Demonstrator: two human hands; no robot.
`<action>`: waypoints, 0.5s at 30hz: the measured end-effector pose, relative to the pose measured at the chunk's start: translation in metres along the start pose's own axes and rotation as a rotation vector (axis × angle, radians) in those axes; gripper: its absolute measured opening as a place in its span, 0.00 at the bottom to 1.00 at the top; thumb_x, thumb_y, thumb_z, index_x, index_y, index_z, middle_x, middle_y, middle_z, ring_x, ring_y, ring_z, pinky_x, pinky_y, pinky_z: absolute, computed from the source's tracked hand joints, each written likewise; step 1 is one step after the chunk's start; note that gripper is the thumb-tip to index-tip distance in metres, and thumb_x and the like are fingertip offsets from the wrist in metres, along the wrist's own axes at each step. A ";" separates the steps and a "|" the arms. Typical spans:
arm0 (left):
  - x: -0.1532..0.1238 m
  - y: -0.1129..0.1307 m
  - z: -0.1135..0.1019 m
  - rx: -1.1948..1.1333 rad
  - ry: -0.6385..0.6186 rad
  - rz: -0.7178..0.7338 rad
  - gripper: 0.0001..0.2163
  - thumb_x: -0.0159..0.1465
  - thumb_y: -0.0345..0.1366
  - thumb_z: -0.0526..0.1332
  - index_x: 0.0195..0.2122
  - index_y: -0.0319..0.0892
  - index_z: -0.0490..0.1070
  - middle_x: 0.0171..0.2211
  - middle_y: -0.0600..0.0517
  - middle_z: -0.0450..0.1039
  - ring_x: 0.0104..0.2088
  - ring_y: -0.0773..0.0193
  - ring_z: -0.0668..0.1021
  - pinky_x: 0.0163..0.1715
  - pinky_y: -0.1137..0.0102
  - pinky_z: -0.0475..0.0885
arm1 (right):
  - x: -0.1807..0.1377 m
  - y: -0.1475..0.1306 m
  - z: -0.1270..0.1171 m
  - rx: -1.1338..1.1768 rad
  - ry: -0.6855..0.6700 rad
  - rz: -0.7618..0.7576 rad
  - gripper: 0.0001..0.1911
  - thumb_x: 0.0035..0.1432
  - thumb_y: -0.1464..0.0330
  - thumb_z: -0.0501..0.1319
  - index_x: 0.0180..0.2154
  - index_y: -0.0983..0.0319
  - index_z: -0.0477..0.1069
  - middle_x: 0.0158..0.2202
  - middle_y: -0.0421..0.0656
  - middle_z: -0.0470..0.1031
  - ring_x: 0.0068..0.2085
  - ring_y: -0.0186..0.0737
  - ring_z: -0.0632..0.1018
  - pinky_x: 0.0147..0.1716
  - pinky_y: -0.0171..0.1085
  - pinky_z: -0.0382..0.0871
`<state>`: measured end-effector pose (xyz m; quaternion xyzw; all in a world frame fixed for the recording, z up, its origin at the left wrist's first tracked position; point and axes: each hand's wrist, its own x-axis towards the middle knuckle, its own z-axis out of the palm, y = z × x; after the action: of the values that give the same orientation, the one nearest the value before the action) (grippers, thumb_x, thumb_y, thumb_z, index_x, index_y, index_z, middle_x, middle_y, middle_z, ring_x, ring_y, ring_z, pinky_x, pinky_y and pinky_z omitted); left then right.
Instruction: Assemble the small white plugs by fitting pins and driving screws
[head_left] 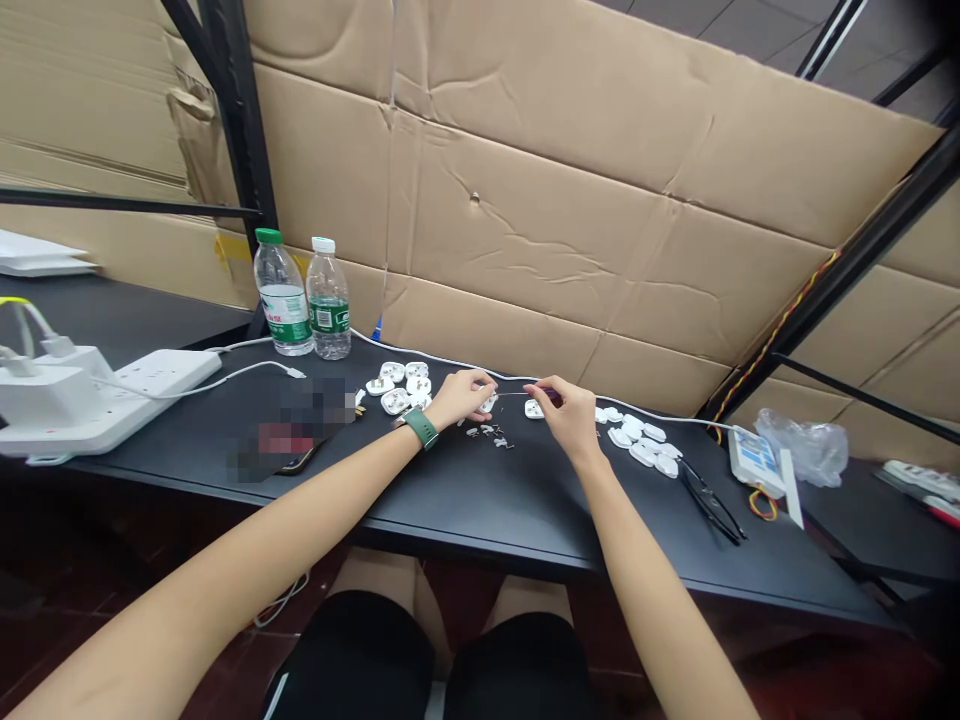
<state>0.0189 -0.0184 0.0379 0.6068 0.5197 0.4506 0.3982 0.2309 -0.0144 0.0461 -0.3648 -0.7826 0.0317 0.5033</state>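
My left hand (463,397), with a green band at the wrist, is closed on a small white plug part (488,403). A thin screwdriver (517,393) is pinched in my right hand (564,408); its shaft points left, with the tip close to that plug part. Whether the tip touches it I cannot tell. One more white plug part (533,409) lies just beside my right hand. Left of my left hand sits a group of white plug parts (395,401) with metal inside. Small loose pieces (491,432) are scattered on the dark table below my hands.
Several white covers (642,453) and black glasses (712,508) lie to the right, near a white box (756,462). On the left stand two bottles (283,300), a blurred phone-like object (300,430) and a power strip (150,385). A cardboard wall (525,230) closes the back.
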 end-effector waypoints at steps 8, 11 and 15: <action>0.000 -0.001 0.000 0.007 -0.017 0.000 0.11 0.63 0.43 0.65 0.38 0.40 0.75 0.35 0.46 0.81 0.27 0.61 0.84 0.24 0.75 0.78 | 0.000 0.000 0.001 0.028 0.012 0.018 0.20 0.63 0.50 0.61 0.32 0.59 0.78 0.24 0.41 0.78 0.24 0.39 0.75 0.30 0.37 0.68; 0.001 -0.003 -0.002 -0.004 -0.021 -0.002 0.13 0.63 0.46 0.65 0.40 0.42 0.74 0.38 0.46 0.82 0.26 0.61 0.84 0.22 0.75 0.77 | -0.001 -0.002 0.000 0.044 0.034 0.045 0.20 0.63 0.50 0.61 0.31 0.59 0.78 0.23 0.40 0.77 0.24 0.38 0.74 0.29 0.37 0.67; 0.002 -0.005 -0.003 -0.010 -0.016 0.014 0.14 0.64 0.48 0.63 0.42 0.43 0.73 0.37 0.47 0.82 0.25 0.60 0.83 0.20 0.73 0.77 | 0.000 -0.005 -0.002 0.069 0.085 0.102 0.22 0.63 0.50 0.59 0.30 0.60 0.78 0.23 0.40 0.76 0.24 0.37 0.74 0.29 0.36 0.67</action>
<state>0.0145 -0.0156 0.0340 0.6121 0.5101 0.4512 0.4020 0.2297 -0.0187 0.0486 -0.3879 -0.7393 0.0688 0.5461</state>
